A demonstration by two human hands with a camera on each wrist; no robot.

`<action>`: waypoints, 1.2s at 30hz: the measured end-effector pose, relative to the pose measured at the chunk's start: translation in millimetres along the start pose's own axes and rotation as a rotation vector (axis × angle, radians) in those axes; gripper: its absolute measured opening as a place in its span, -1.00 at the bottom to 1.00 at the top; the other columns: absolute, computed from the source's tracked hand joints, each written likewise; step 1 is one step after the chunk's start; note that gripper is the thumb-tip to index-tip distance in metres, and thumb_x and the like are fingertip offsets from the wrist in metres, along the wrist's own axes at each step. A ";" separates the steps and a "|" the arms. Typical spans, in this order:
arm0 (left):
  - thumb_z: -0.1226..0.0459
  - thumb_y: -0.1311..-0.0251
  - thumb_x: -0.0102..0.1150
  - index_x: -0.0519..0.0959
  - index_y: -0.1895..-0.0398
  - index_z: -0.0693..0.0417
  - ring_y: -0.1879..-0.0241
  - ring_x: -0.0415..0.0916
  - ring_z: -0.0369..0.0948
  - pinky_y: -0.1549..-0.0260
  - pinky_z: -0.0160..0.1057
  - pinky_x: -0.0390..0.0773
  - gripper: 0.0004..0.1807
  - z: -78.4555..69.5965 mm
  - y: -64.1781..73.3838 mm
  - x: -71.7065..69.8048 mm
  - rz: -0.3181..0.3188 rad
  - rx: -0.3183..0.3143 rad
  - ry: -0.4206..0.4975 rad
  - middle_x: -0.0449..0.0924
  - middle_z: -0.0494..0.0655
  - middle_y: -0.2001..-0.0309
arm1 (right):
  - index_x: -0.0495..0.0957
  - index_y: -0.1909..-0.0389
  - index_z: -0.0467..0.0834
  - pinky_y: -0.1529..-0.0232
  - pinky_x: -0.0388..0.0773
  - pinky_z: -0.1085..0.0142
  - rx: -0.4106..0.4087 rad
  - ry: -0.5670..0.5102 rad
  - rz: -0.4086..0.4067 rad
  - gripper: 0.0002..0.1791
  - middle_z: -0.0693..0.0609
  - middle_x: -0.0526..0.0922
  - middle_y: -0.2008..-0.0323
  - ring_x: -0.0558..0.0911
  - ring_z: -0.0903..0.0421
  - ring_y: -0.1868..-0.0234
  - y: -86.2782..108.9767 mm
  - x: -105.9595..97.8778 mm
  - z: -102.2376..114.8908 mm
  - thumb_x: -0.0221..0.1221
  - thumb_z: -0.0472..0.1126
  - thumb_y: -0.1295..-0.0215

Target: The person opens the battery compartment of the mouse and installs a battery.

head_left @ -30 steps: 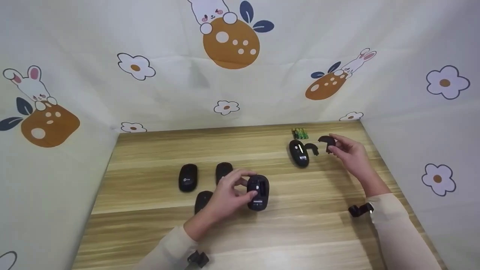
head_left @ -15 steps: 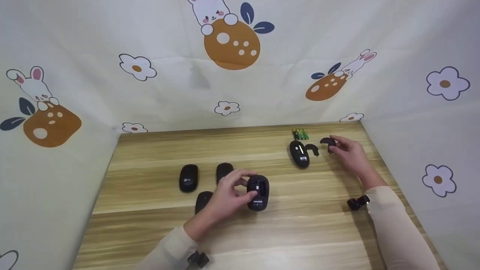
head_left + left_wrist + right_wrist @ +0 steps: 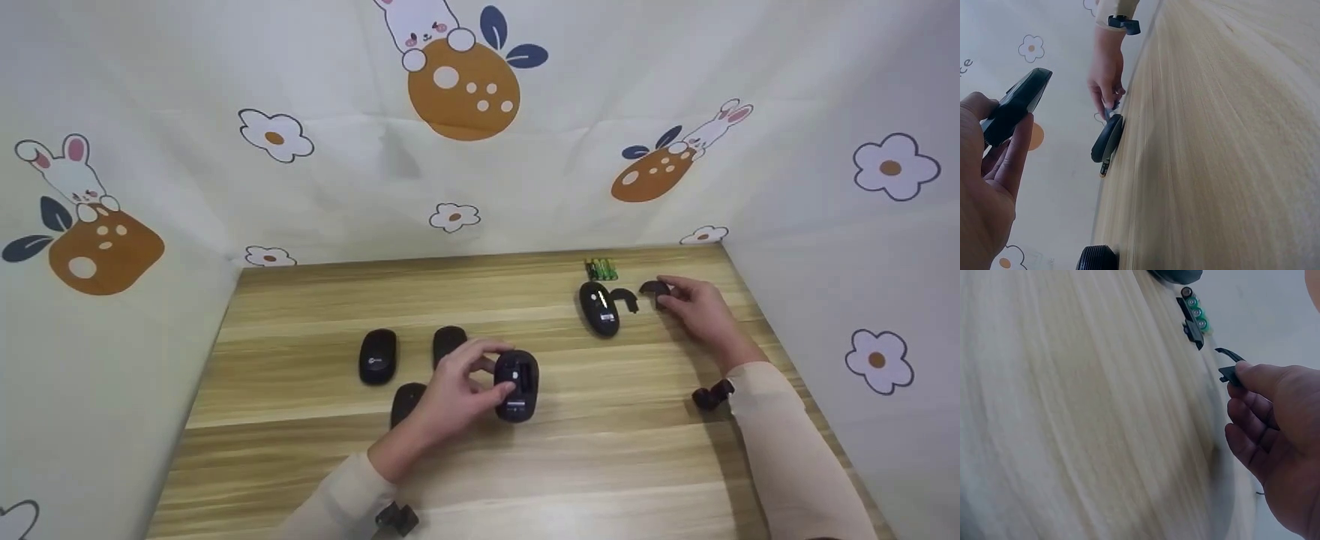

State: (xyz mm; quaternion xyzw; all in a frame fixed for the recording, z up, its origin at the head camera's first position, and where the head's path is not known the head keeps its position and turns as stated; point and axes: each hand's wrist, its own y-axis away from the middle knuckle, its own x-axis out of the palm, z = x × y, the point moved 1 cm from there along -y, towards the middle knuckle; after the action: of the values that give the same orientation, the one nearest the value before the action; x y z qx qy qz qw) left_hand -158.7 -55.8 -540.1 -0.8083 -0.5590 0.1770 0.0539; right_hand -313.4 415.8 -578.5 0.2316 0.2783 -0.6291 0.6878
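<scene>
My left hand (image 3: 457,386) grips a black computer mouse (image 3: 525,405) with its underside, label and open battery slot turned up; the left wrist view shows the mouse (image 3: 1019,101) lifted off the table. At the back right my right hand (image 3: 705,311) pinches a curved black battery cover (image 3: 654,288) between thumb and fingers. In the right wrist view that cover (image 3: 1230,374) is held just above the wood. Left of it lies a second curved cover (image 3: 624,298), beside another mouse (image 3: 599,309) resting underside up. Several green batteries (image 3: 602,269) lie in a row behind that mouse.
Three black mice lie at the left: one mouse (image 3: 377,357) alone, one mouse (image 3: 448,343) behind my left hand, and one mouse (image 3: 407,401) partly hidden by it. Patterned cloth (image 3: 337,187) walls the wooden table (image 3: 315,300) at the back and sides.
My right hand has shifted slightly with the battery cover, lowering it toward the table and flattening its angle. The left hand and its mouse stay in place.
</scene>
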 end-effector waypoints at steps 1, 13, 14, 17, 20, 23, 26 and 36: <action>0.37 -0.30 0.56 0.68 -0.33 0.01 0.02 0.77 -0.11 0.32 -0.16 0.87 -0.48 0.2 0.1 0.0 -0.002 -0.001 0.000 0.65 0.00 -0.24 | 0.57 -0.47 -0.31 0.30 0.52 0.45 -0.003 0.009 0.000 -0.48 -0.19 0.70 0.15 0.57 0.12 0.24 -1.2 0.3 -1.3 0.34 -0.31 -0.56; 0.36 -0.31 0.57 0.67 -0.34 0.05 0.03 0.77 -0.12 0.33 -0.16 0.86 -0.47 1.5 1.4 -0.1 -0.008 -0.017 0.009 0.64 0.01 -0.23 | 0.55 -0.48 -0.31 0.16 0.55 0.40 -0.011 0.112 0.081 -0.49 -0.22 0.77 0.07 0.66 0.01 0.12 -10.9 1.4 -1.4 0.30 -0.26 -0.62; 0.36 -0.31 0.57 0.67 -0.34 0.04 0.03 0.77 -0.12 0.33 -0.16 0.86 -0.47 1.6 1.5 -0.1 -0.007 -0.018 0.011 0.64 0.01 -0.23 | 0.55 -0.49 -0.31 0.14 0.56 0.38 -0.002 0.116 0.088 -0.49 -0.23 0.76 0.05 0.66 0.00 0.10 -11.1 1.2 -1.1 0.30 -0.24 -0.62; 0.37 -0.31 0.56 0.67 -0.34 0.06 0.03 0.77 -0.11 0.34 -0.16 0.86 -0.47 2.2 1.2 -0.2 -0.005 -0.012 0.015 0.63 0.02 -0.24 | 0.54 -0.50 -0.29 0.09 0.57 0.30 0.021 0.125 0.106 -0.49 -0.24 0.74 0.02 0.64 -0.04 0.07 -12.0 1.1 -0.6 0.27 -0.23 -0.65; 0.39 -0.31 0.56 0.67 -0.33 0.06 0.02 0.77 -0.09 0.36 -0.16 0.86 -0.47 2.1 0.8 -0.4 -0.004 0.000 0.020 0.63 0.02 -0.24 | 0.53 -0.50 -0.31 0.05 0.55 0.20 0.011 0.145 0.117 -0.50 -0.23 0.72 0.02 0.62 -0.06 0.06 -13.0 0.7 -0.2 0.25 -0.25 -0.66; 0.40 -0.31 0.55 0.68 -0.33 0.04 0.02 0.77 -0.09 0.37 -0.17 0.86 -0.47 1.9 0.6 -0.6 -0.004 0.004 0.019 0.64 0.01 -0.24 | 0.53 -0.50 -0.33 0.02 0.55 0.11 -0.006 0.165 0.127 -0.51 -0.24 0.70 0.03 0.61 -0.10 0.06 -13.7 0.6 0.6 0.22 -0.27 -0.67; 0.39 -0.31 0.55 0.68 -0.33 0.03 0.02 0.76 -0.11 0.36 -0.18 0.85 -0.47 1.6 0.9 -0.7 -0.006 -0.008 0.012 0.64 -0.01 -0.23 | 0.52 -0.50 -0.33 -0.04 0.56 0.03 0.000 0.174 0.136 -0.52 -0.28 0.70 -0.03 0.61 -0.14 0.01 -14.1 1.1 1.8 0.20 -0.27 -0.68; 0.36 -0.30 0.57 0.68 -0.33 0.02 0.01 0.76 -0.13 0.34 -0.18 0.85 -0.47 0.0 1.4 -0.6 -0.010 -0.049 0.006 0.64 0.00 -0.22 | 0.52 -0.49 -0.34 -0.23 0.54 -0.23 -0.046 0.222 0.159 -0.53 -0.43 0.63 -0.17 0.60 -0.29 -0.11 -13.8 1.0 3.3 0.18 -0.32 -0.67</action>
State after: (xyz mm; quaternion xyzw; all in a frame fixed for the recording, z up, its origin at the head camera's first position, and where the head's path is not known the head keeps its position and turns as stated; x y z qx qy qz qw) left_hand -157.7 -56.9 -540.3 -0.8071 -0.5670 0.1605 0.0367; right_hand -326.7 411.5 -576.2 0.3050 0.3479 -0.5367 0.7056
